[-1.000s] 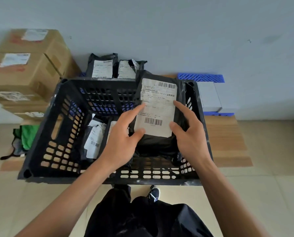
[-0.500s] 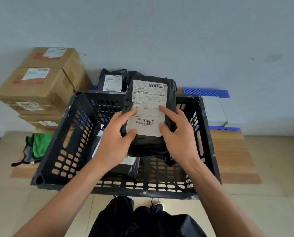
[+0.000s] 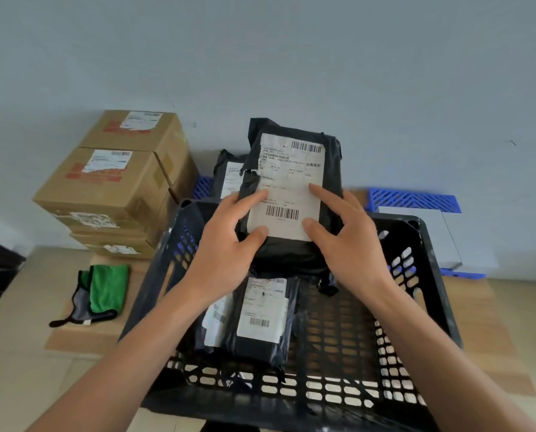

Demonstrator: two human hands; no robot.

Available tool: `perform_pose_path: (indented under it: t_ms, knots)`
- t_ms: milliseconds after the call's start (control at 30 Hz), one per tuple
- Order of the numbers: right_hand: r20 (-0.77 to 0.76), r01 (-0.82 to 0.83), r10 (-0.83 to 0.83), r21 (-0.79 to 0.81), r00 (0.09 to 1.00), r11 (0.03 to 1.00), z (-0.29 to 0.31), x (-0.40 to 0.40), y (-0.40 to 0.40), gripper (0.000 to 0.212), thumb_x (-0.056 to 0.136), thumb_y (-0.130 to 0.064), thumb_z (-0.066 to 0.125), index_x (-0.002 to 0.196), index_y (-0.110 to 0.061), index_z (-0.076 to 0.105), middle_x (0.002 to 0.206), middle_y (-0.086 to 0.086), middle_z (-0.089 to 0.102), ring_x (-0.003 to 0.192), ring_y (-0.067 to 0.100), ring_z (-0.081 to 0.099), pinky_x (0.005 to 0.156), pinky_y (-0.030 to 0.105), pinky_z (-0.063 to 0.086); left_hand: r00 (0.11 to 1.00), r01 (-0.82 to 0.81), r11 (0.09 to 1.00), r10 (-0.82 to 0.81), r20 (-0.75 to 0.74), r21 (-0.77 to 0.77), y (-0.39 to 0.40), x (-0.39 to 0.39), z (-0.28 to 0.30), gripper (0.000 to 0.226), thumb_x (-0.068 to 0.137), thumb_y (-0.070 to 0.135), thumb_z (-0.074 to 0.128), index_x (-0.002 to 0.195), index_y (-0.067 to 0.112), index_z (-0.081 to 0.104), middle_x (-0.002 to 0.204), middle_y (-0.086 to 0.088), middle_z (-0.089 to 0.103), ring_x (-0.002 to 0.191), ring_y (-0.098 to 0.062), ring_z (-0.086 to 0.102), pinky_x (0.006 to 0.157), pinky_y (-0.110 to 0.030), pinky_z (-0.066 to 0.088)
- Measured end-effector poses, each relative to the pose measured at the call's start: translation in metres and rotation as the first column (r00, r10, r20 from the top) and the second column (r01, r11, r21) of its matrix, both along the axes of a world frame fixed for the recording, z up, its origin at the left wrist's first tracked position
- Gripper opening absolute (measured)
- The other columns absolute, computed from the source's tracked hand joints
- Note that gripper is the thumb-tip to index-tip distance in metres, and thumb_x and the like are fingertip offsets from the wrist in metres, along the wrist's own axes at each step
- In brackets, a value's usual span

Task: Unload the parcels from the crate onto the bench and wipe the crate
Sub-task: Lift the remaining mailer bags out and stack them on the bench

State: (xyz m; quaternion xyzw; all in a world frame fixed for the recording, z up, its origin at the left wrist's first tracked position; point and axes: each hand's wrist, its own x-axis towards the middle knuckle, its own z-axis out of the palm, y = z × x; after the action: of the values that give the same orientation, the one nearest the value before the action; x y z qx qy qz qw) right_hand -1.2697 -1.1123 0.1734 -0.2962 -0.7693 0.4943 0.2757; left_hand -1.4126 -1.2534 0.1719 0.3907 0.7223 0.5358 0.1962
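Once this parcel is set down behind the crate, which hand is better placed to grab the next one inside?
Left. The next parcel lies in the crate's left half, under the left hand.

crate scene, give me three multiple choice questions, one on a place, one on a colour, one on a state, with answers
1. Where does the green cloth lie?
A. inside the crate
B. left of the crate, outside it
C. on top of the cardboard boxes

2. What colour is the wrapping of the held parcel?
A. black
B. white
C. brown

3. How is that parcel held?
A. by the left hand alone
B. by neither hand, lying in the crate
C. between the left hand and the right hand

Answers: 1 B, it lies flat beside the crate's left wall. 2 A, black wrap under a white label. 3 C, fingers of both hands grip its sides.
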Motion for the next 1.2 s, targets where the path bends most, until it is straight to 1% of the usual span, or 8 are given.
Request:
perform_pose_path:
  t_ms: [133, 333, 467, 667, 767, 900, 1067, 1200]
  knots:
    - [0.000, -0.006, 0.006, 0.069, 1.000, 0.998, 0.020, -0.058, 0.021, 0.050, 0.098, -0.019, 0.066, 0.146, -0.027, 0.054, 0.134, -0.013, 0.051, 0.125, 0.004, 0.053, 0.098, 0.030, 0.057, 0.994, -0.038, 0.999, 0.038, -0.102, 0.004, 0.021, -0.052, 0.013, 0.051, 0.098, 0.007, 0.065, 0.145, 0.023, 0.055, 0.135, 0.008, 0.052, 0.126, 0.001, 0.050, 0.102, -0.010, 0.042]
    - [0.105, -0.044, 0.024, 0.191, 0.994, 0.981, 0.031, -0.143, 0.055, 0.052, 0.100, -0.020, 0.060, 0.151, -0.023, 0.048, 0.144, -0.006, 0.048, 0.130, 0.010, 0.048, 0.105, 0.025, 0.049, 0.980, -0.055, 0.995, 0.039, -0.193, -0.079, 0.054, -0.144, 0.025, 0.053, 0.097, 0.011, 0.066, 0.147, 0.025, 0.053, 0.138, 0.012, 0.051, 0.112, 0.014, 0.049, 0.093, 0.005, 0.032]
    - [0.251, -0.145, 0.083, 0.242, 0.964, 0.959, 0.025, -0.185, 0.081, 0.053, 0.103, -0.017, 0.054, 0.155, -0.020, 0.042, 0.151, -0.001, 0.044, 0.126, 0.012, 0.047, 0.078, -0.002, 0.041, 0.978, -0.042, 0.987, 0.009, -0.208, -0.153, 0.073, -0.194, 0.017, 0.059, 0.097, 0.016, 0.067, 0.152, 0.025, 0.048, 0.141, 0.015, 0.046, 0.122, 0.009, 0.040, 0.104, -0.011, 0.036]
    - [0.409, -0.244, 0.130, 0.242, 0.903, 0.939, 0.001, -0.229, 0.108, 0.059, 0.101, -0.015, 0.053, 0.157, -0.016, 0.036, 0.156, 0.000, 0.041, 0.134, 0.016, 0.046, 0.087, 0.000, 0.034, 0.990, 0.013, 0.977, -0.042, -0.133, -0.213, 0.094, -0.244, -0.024, 0.071, 0.092, 0.019, 0.075, 0.155, 0.026, 0.043, 0.144, 0.013, 0.046, 0.131, -0.004, 0.044, 0.112, -0.022, 0.038]
    - [0.492, -0.279, 0.142, 0.218, 0.859, 0.935, -0.023, -0.243, 0.114, 0.060, 0.100, -0.014, 0.054, 0.157, -0.017, 0.035, 0.153, 0.002, 0.044, 0.117, 0.015, 0.049, 0.068, -0.008, 0.033, 0.992, 0.053, 0.959, -0.083, -0.095, -0.280, 0.098, -0.257, -0.053, 0.077, 0.090, 0.016, 0.077, 0.156, 0.023, 0.040, 0.148, 0.008, 0.048, 0.135, -0.009, 0.046, 0.118, -0.032, 0.038]
    - [0.599, -0.315, 0.154, 0.174, 0.786, 0.933, -0.057, -0.256, 0.119, 0.063, 0.100, -0.016, 0.052, 0.159, -0.020, 0.031, 0.151, 0.004, 0.044, 0.102, 0.016, 0.051, 0.059, 0.003, 0.036, 0.995, 0.079, 0.948, -0.095, -0.035, -0.307, 0.104, -0.267, -0.091, 0.080, 0.087, 0.012, 0.078, 0.156, 0.021, 0.040, 0.148, 0.006, 0.049, 0.136, -0.010, 0.046, 0.120, -0.031, 0.034]
    - [0.710, -0.381, 0.183, 0.129, 0.680, 0.916, -0.088, -0.273, 0.123, 0.070, 0.100, -0.016, 0.054, 0.162, -0.020, 0.021, 0.159, 0.008, 0.036, 0.115, 0.021, 0.052, 0.081, 0.019, 0.043, 0.992, 0.086, 0.929, -0.113, -0.055, -0.360, 0.109, -0.274, -0.128, 0.081, 0.089, 0.015, 0.076, 0.159, 0.021, 0.034, 0.150, 0.002, 0.044, 0.133, -0.006, 0.040, 0.104, -0.007, 0.024]
    - [0.793, -0.428, 0.192, 0.094, 0.578, 0.899, -0.108, -0.281, 0.124, 0.076, 0.100, -0.018, 0.056, 0.163, -0.021, 0.013, 0.161, 0.010, 0.031, 0.137, 0.028, 0.042, 0.101, 0.031, 0.043, 0.981, 0.128, 0.898, -0.178, -0.081, -0.420, 0.107, -0.273, -0.152, 0.073, 0.093, 0.020, 0.070, 0.158, 0.024, 0.037, 0.148, 0.003, 0.044, 0.136, -0.013, 0.042, 0.106, -0.017, 0.030]
